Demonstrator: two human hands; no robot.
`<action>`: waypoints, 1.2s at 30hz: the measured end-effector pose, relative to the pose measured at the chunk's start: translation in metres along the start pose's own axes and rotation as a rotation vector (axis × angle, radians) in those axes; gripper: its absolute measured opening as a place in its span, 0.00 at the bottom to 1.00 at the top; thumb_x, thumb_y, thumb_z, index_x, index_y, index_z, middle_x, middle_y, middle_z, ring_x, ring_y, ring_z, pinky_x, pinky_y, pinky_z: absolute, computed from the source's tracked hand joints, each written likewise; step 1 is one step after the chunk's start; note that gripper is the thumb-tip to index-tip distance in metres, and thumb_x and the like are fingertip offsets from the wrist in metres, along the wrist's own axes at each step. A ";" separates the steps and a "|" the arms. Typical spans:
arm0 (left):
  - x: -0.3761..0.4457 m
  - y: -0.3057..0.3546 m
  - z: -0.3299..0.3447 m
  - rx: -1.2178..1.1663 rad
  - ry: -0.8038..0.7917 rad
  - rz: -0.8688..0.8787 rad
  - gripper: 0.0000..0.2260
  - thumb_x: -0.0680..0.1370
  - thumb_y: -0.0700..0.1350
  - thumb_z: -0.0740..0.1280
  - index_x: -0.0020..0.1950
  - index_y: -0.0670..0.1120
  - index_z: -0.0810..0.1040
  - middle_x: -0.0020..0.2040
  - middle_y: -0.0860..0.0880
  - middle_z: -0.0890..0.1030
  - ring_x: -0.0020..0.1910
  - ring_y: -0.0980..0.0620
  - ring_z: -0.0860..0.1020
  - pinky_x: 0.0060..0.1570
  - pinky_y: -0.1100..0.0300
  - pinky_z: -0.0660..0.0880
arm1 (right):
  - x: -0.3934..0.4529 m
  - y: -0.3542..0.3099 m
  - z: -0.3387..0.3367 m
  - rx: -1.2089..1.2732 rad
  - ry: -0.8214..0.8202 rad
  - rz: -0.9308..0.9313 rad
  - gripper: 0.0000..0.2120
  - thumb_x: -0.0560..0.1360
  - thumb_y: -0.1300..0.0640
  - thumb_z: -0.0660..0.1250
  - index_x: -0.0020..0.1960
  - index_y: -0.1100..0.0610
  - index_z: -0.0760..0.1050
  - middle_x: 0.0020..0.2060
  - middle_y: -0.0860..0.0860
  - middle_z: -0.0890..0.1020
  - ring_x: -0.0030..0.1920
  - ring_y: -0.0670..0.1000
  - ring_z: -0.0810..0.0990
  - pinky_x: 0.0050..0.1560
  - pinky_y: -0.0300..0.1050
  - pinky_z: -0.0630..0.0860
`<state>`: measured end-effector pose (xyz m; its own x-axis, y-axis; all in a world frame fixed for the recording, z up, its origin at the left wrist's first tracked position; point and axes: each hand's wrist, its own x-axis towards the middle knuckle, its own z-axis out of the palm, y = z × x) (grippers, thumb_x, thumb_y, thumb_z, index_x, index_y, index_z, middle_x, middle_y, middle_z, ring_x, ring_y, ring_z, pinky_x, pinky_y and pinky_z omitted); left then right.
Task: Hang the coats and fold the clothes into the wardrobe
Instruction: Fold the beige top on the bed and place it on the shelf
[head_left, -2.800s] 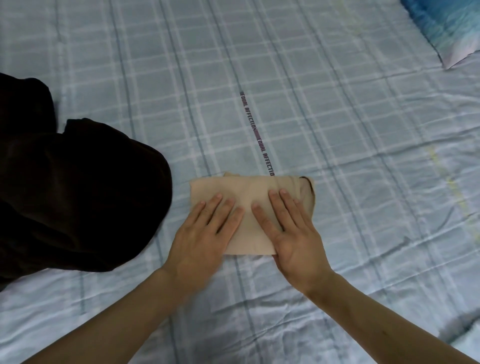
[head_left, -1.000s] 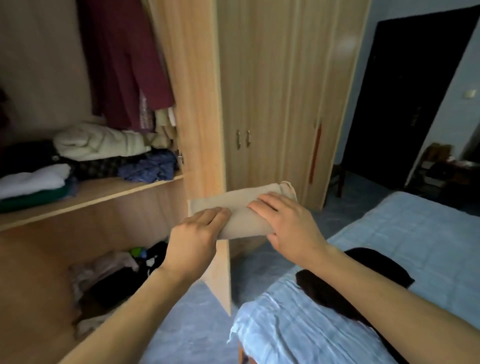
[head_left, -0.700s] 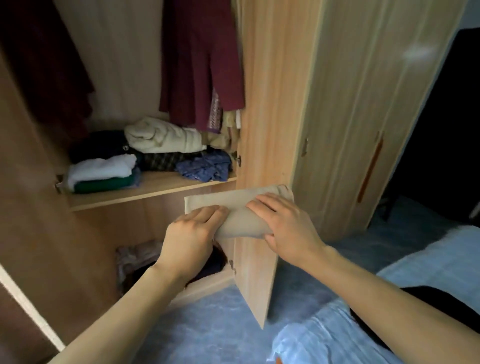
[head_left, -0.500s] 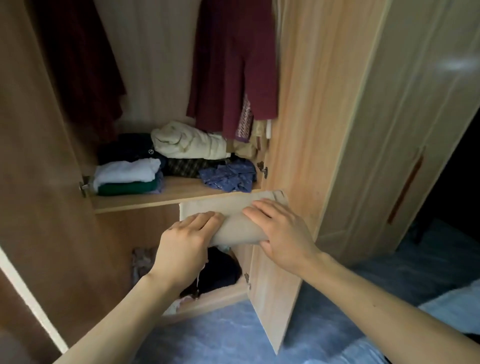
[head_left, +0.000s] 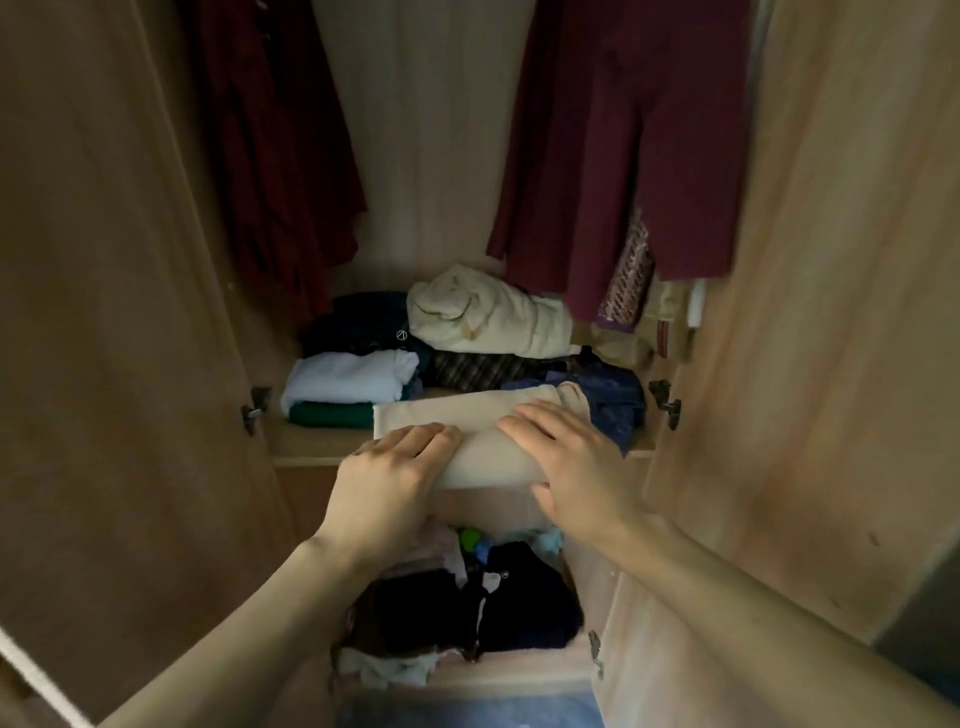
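Note:
I hold a folded beige garment (head_left: 467, 421) level in front of the open wardrobe, its far edge over the front of the wooden shelf (head_left: 311, 441). My left hand (head_left: 387, 478) grips its near left side, fingers on top. My right hand (head_left: 571, 457) grips its near right side, thumb underneath. On the shelf lie a white folded top (head_left: 348, 376) over a green one (head_left: 327, 414), a cream bundle (head_left: 488, 317), dark clothes (head_left: 363, 319) and a blue garment (head_left: 610, 397). Maroon coats (head_left: 618, 145) hang above.
Open wardrobe doors stand close on the left (head_left: 104, 338) and right (head_left: 810, 338). A dark red garment (head_left: 280, 156) hangs at the left. The lower compartment holds a heap of black and pale clothes (head_left: 467, 608). Blue floor (head_left: 467, 709) shows below.
I folded the beige garment on the bed, picked it up with both hands, turned to the wardrobe and moved closer. It has come up level with the shelf edge.

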<state>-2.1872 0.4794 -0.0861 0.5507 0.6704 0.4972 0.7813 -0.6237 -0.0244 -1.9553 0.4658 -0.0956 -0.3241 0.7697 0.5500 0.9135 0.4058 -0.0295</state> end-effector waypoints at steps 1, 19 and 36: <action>0.005 -0.006 0.007 0.007 0.010 -0.010 0.27 0.66 0.47 0.56 0.61 0.45 0.81 0.56 0.49 0.84 0.51 0.46 0.83 0.37 0.56 0.79 | 0.008 0.004 0.009 0.011 -0.003 -0.006 0.38 0.58 0.62 0.80 0.67 0.52 0.74 0.65 0.51 0.77 0.67 0.55 0.75 0.61 0.50 0.77; 0.142 -0.180 0.140 -0.034 0.021 -0.013 0.29 0.56 0.38 0.79 0.57 0.46 0.82 0.52 0.48 0.84 0.44 0.45 0.84 0.35 0.55 0.80 | 0.176 0.070 0.154 -0.037 -0.073 0.078 0.38 0.60 0.62 0.77 0.68 0.50 0.72 0.62 0.48 0.77 0.62 0.52 0.76 0.55 0.50 0.80; 0.217 -0.242 0.227 -0.112 -0.025 0.091 0.37 0.47 0.30 0.75 0.57 0.41 0.81 0.52 0.43 0.84 0.45 0.42 0.84 0.35 0.51 0.81 | 0.229 0.148 0.254 -0.044 0.067 0.084 0.35 0.62 0.67 0.74 0.69 0.54 0.74 0.64 0.55 0.77 0.67 0.59 0.74 0.65 0.56 0.75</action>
<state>-2.1902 0.8674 -0.1689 0.6260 0.6178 0.4759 0.6908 -0.7224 0.0292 -1.9564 0.8276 -0.1862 -0.2301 0.7648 0.6017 0.9472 0.3180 -0.0420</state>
